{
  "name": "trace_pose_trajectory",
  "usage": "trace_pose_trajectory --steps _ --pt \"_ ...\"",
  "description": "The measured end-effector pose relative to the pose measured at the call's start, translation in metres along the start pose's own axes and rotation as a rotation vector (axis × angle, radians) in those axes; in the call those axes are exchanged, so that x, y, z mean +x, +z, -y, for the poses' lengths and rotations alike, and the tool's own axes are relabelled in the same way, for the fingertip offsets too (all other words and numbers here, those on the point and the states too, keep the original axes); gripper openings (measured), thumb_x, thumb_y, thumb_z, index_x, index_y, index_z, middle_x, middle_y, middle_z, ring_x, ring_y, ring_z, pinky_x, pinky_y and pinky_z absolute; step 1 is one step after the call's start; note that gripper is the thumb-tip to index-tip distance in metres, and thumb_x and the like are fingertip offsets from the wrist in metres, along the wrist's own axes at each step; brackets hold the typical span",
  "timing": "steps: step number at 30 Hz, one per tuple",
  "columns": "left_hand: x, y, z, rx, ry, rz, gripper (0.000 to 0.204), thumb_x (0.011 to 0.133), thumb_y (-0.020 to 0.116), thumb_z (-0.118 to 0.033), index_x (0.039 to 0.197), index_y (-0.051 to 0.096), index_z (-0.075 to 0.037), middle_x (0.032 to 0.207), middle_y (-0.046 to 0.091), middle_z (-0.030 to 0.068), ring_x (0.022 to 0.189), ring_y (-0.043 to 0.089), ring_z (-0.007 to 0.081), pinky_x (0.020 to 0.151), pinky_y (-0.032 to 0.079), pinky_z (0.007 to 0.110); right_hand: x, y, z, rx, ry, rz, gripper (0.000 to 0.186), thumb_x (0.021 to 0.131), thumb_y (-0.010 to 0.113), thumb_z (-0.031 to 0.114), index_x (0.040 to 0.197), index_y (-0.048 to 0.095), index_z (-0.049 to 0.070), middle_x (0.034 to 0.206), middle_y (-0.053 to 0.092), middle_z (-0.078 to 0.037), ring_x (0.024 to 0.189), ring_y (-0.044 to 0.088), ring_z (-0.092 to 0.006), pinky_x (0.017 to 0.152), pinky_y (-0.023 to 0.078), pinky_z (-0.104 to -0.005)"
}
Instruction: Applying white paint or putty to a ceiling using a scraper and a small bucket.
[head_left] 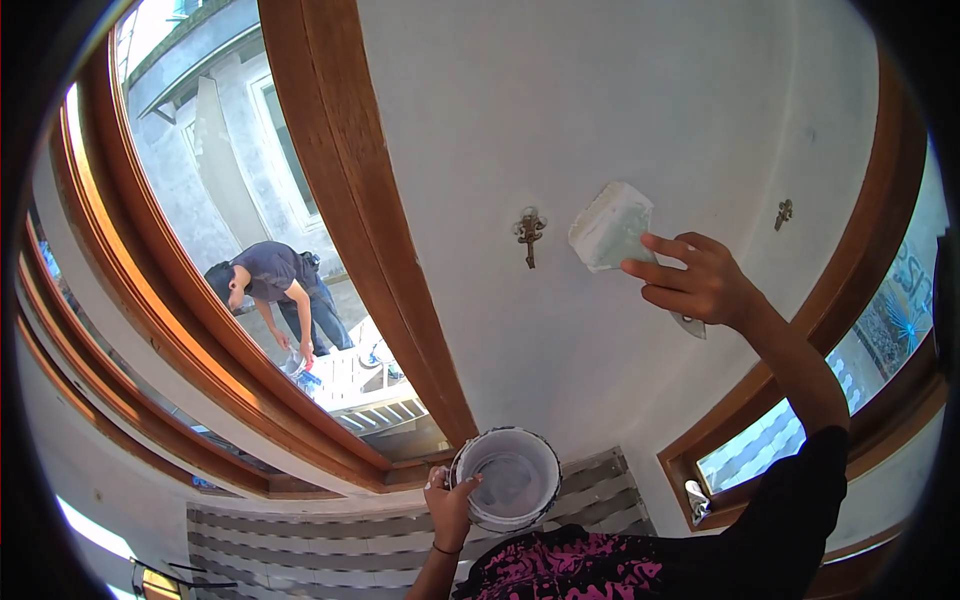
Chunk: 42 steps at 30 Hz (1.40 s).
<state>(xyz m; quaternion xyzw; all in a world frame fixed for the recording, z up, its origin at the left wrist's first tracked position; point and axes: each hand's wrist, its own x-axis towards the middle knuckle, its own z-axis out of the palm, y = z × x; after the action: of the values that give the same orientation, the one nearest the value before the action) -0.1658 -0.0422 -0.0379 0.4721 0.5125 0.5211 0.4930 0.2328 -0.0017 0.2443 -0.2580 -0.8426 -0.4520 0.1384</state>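
My right hand [700, 280] is raised to the white wall [480, 110], its fingers closed on a wide putty knife [615, 228]. The blade is coated with whitish paste and lies at or very near the wall surface; whether it touches, I cannot tell. Left of the blade, a small ornate metal hook [529, 236] is fixed to the wall. Low in front of me, my left hand [450, 505] grips the rim of a white plastic bucket [548, 470], thumb over the edge. Some pale material shows on the bucket's bottom and sides.
Brown wooden frames [345, 130] border the wall on the left and right. A second hook [783, 214] is on the wall at right. Through the left window, a person [285, 290] bends over a white slatted surface [385, 400]. Patterned tiles [330, 545] cover the lower area.
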Motion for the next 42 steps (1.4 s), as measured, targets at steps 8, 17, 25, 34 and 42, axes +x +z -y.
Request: trace_pose_trajectory --steps 8,17,25,34,42 --pt "0.005 0.009 -0.002 -0.111 -0.033 0.028 0.022 0.072 0.077 -0.001 0.081 0.058 0.001 0.08 0.054 0.0011 0.075 0.051 0.0107 0.069 0.042 0.027 0.065 -0.02 -0.043 -0.129 -0.14 -0.234 0.015 0.082 0.076 0.012 0.074 0.063 0.013 0.12 0.071 0.005 0.126 0.059 -0.025 0.072 0.059 -0.0345" --pt "0.008 0.004 0.009 -0.065 -0.061 0.015 0.02 0.073 0.068 0.002 0.092 0.061 0.002 0.088 0.068 0.008 0.078 0.063 0.0154 0.074 0.05 0.029 0.059 0.006 -0.062 -0.006 -0.232 -0.122 0.016 0.081 0.076 0.009 0.075 0.062 0.012 0.126 0.068 0.005 0.131 0.054 -0.024 0.076 0.061 -0.0362" --pt "0.006 0.011 0.001 -0.122 -0.09 0.0 0.019 0.071 0.076 -0.001 0.081 0.06 0.003 0.084 0.054 0.0026 0.077 0.053 0.013 0.072 0.042 0.027 -0.005 0.044 0.004 0.029 0.14 -0.199 0.01 0.077 0.074 0.012 0.074 0.065 0.015 0.128 0.068 0.006 0.121 0.061 -0.0236 0.083 0.055 -0.0322" --pt "0.001 0.01 -0.008 -0.076 -0.097 0.067 0.024 0.07 0.076 0.0 0.082 0.056 0.002 0.084 0.054 0.0032 0.079 0.052 0.0128 0.073 0.043 0.028 -0.028 0.067 0.126 0.258 0.541 -0.291 0.01 0.074 0.075 0.006 0.077 0.071 0.015 0.113 0.074 0.0 0.106 0.068 -0.0251 0.068 0.059 -0.0294" --pt "0.002 0.011 0.006 -0.039 -0.028 0.103 0.024 0.07 0.077 0.001 0.079 0.054 -0.001 0.079 0.049 0.0 0.076 0.049 0.0116 0.072 0.041 0.027 0.032 0.036 0.031 0.006 0.486 -0.598 0.015 0.07 0.076 -0.001 0.08 0.073 0.01 0.114 0.074 -0.005 0.106 0.066 -0.0283 0.071 0.06 -0.0314"
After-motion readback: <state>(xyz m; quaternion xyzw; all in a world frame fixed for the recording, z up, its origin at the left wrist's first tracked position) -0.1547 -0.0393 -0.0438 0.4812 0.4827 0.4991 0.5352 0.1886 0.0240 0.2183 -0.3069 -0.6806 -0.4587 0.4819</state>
